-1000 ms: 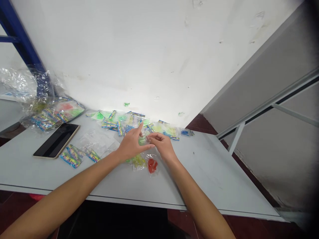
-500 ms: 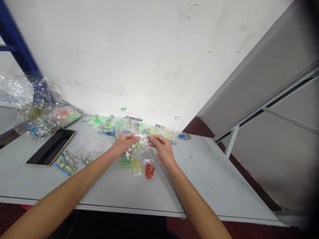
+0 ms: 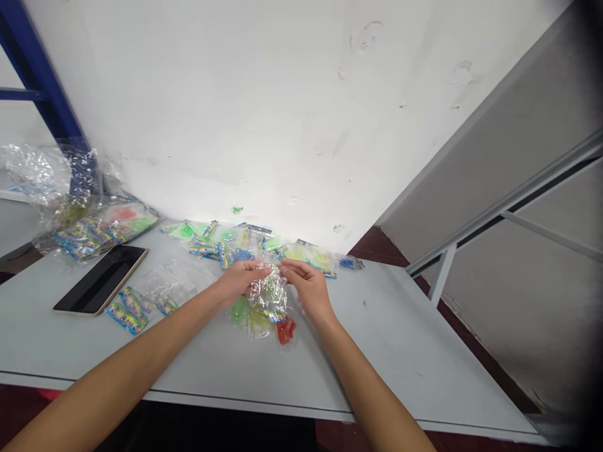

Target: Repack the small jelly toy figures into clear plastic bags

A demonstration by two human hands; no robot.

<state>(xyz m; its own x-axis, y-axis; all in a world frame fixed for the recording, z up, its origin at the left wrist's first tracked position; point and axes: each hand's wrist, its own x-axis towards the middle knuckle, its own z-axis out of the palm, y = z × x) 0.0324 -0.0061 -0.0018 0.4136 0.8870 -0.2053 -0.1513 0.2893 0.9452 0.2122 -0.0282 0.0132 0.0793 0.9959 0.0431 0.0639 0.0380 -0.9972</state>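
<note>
My left hand (image 3: 240,280) and my right hand (image 3: 306,285) both pinch the top of a clear plastic bag (image 3: 268,292). The bag hangs between them, with a colourful printed strip (image 3: 273,314) at its lower end. Just below my hands lie a red item in clear wrap (image 3: 285,330) and a yellow-green one (image 3: 258,324). A green item (image 3: 239,310) lies near my left wrist. A heap of similar bags (image 3: 235,242) with green and blue contents spreads behind my hands on the white table (image 3: 400,351).
A black smartphone (image 3: 101,279) lies face up at the left, beside loose printed strips (image 3: 125,317). Crumpled clear plastic (image 3: 38,172) and more packets (image 3: 108,226) sit at the back left, by a blue metal post (image 3: 42,81). A white wall rises behind.
My hands have drawn the clear bag up off the table and now hold it hanging between them. Earlier my left fingers pointed over a green item, with no bag lifted.
</note>
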